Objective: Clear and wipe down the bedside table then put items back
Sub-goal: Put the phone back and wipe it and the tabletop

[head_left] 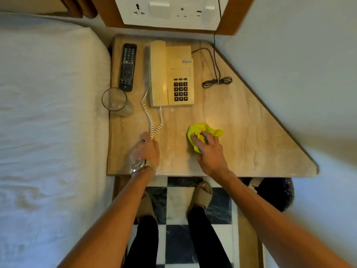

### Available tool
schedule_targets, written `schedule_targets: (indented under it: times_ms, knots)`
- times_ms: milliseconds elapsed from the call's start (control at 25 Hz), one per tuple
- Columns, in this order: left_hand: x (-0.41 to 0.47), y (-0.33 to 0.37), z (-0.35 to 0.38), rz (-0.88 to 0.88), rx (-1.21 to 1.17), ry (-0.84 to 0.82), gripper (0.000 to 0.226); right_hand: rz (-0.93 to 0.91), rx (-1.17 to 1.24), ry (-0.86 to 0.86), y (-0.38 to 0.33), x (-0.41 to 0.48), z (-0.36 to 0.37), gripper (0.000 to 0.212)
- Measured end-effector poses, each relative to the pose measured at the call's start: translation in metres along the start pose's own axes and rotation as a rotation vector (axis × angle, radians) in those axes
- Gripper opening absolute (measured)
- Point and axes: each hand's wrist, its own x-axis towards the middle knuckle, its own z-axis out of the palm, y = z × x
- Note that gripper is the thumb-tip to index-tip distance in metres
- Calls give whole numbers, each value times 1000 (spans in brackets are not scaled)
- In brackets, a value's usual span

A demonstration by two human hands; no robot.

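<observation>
The beige stone bedside table (241,136) carries a cream telephone (171,74), a black remote (127,66) at the back left, and an empty glass (116,101) at the left edge. My right hand (209,149) presses down on a crumpled yellow cloth (204,130) at the table's front middle, fingers closed over it. My left hand (147,149), with a wristwatch, rests near the front left, fingers curled at the end loop of the phone's coiled cord (152,120); whether it grips the cord I cannot tell.
A black bundled cable (217,81) lies at the back right, running up to the wall socket panel (170,12). The white bed (48,113) adjoins the table's left side. My feet in sandals stand on checkered floor (177,235) below the front edge.
</observation>
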Motion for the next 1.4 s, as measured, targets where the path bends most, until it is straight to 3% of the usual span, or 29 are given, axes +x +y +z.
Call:
schedule_targets:
  times_ms: [80, 280, 400, 560, 680, 840, 960, 1080, 1160, 1240, 1320, 1400]
  knots:
    - [18, 33, -12, -213, -153, -121, 31, 52, -35, 17, -4, -2, 4, 61]
    - [88, 103, -45, -531, -1010, -532, 49, 152, 11, 13, -15, -8, 20, 74]
    - [101, 118, -51, -668, -1377, -510, 28, 158, -4, -34, -17, -9, 31, 84]
    - [121, 116, -48, -697, -1562, -424, 33, 116, -29, -78, -14, -5, 35, 91]
    - [122, 107, -41, -707, -1596, -324, 19, 118, -43, -99, -16, 2, 29, 90]
    - [68, 81, -21, -542, -1416, -293, 30, 132, -84, -70, -21, 6, 27, 90]
    - [33, 37, -11, -456, -1342, -624, 34, 129, -91, -55, -21, 6, 30, 93]
    - [2, -7, 0, -392, -971, -1178, 29, 120, -113, -34, -20, 5, 31, 92]
    - [-21, -32, 7, -442, -732, -1479, 28, 104, -129, -27, -21, 3, 29, 90]
    - [-37, -49, 17, -510, -588, -1607, 35, 93, -141, -38, -20, 3, 27, 88]
    - [-48, -53, 28, -628, -572, -1444, 36, 83, -130, -39, -20, 3, 25, 87]
    - [-57, -48, 52, -871, -916, -963, 31, 83, -106, -51, -20, 3, 24, 86]
